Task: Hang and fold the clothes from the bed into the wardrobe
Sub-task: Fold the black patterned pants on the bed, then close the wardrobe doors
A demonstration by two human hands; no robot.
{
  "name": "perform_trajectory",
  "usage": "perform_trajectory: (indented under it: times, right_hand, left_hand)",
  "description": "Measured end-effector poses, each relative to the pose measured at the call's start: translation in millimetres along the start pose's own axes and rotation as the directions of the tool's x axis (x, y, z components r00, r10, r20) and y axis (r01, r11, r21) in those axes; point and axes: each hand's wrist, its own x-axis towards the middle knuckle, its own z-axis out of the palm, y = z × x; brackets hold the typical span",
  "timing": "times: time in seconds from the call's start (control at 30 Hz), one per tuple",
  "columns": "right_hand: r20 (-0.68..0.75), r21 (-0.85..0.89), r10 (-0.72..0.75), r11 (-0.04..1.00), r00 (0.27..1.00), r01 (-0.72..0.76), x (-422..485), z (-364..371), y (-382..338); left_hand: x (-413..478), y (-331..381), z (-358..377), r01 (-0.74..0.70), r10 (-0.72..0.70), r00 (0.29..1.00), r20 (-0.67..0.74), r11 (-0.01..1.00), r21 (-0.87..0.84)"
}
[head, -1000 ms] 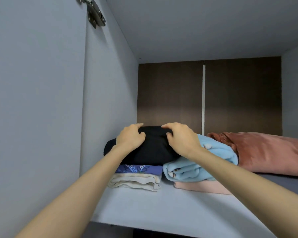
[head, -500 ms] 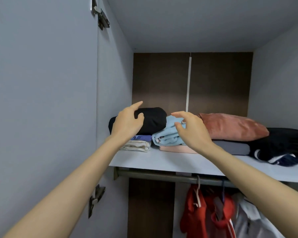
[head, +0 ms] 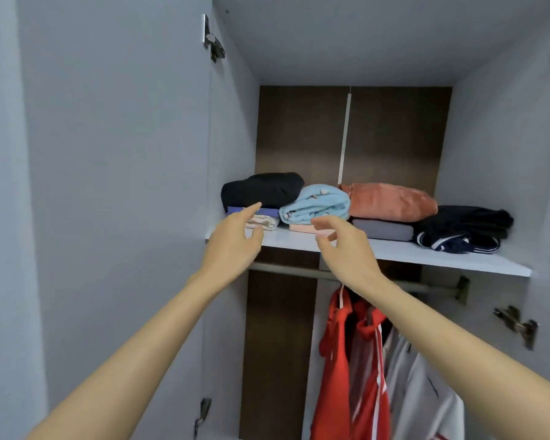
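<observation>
A folded black garment lies on top of a blue patterned piece and a cream piece at the left end of the white wardrobe shelf. Beside it sits a rolled light-blue garment on a pink one. My left hand hovers in front of the shelf edge, fingers loosely spread, holding nothing. My right hand is raised beside it, fingers relaxed and empty.
Further right on the shelf are a rust-coloured pillow, a grey folded piece and a dark striped garment. Below, a rail carries a red jacket and white clothes. An open door stands at the left.
Both hands have let go of the black garment and drawn back from the shelf. The view has pulled away, so the rail and hanging clothes now show.
</observation>
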Motion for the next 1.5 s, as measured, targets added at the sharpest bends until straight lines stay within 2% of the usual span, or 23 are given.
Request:
perform_trajectory:
  times: [0.27,0.4,0.5,0.63,0.7,0.8,1.0,1.23,1.5]
  right_hand:
    - [0.065,0.161,0.043,0.986,0.997,-0.053,-88,-13,-45]
    - [0.097,0.223,0.041,0.973,0.994,-0.062,-115,-7,-71]
    - [0.126,0.261,0.001,0.965,0.992,-0.034,-128,9,-101]
    - [0.15,0.301,-0.081,0.953,0.985,0.033,-133,39,-152]
    - [0.158,0.346,-0.094,0.938,0.983,0.034,-130,55,-181]
    - [0.166,0.4,-0.096,0.916,0.981,0.022,-118,76,-223]
    - [0.215,0.404,-0.107,0.915,0.971,0.012,-93,111,-279]
    - [0.172,0.223,-0.022,0.975,0.985,-0.017,-74,133,-288]
    - [0.011,0.116,-0.065,0.991,0.998,0.064,-75,131,-277]
  left_hand:
    - [-121,15,-58,0.079,-0.079,0.995,-0.055,0.997,0.0]
    - [-173,13,-91,0.04,-0.03,0.992,-0.126,0.996,0.082]
    - [-208,0,-121,0.004,0.038,0.983,-0.179,0.973,0.229]
    - [-236,-23,-153,0.056,0.0,0.972,-0.233,0.971,0.233]
    - [-242,-37,-164,0.12,-0.087,0.979,-0.187,0.977,0.175]
    - [-247,-60,-172,0.23,-0.229,0.973,-0.024,0.971,0.065]
    - [-238,-85,-179,0.303,-0.297,0.927,0.229,0.953,0.007]
    - [-225,-95,-188,0.34,-0.305,0.901,0.309,0.938,-0.065]
    - [-226,-97,-189,0.352,-0.257,0.884,0.392,0.916,-0.194]
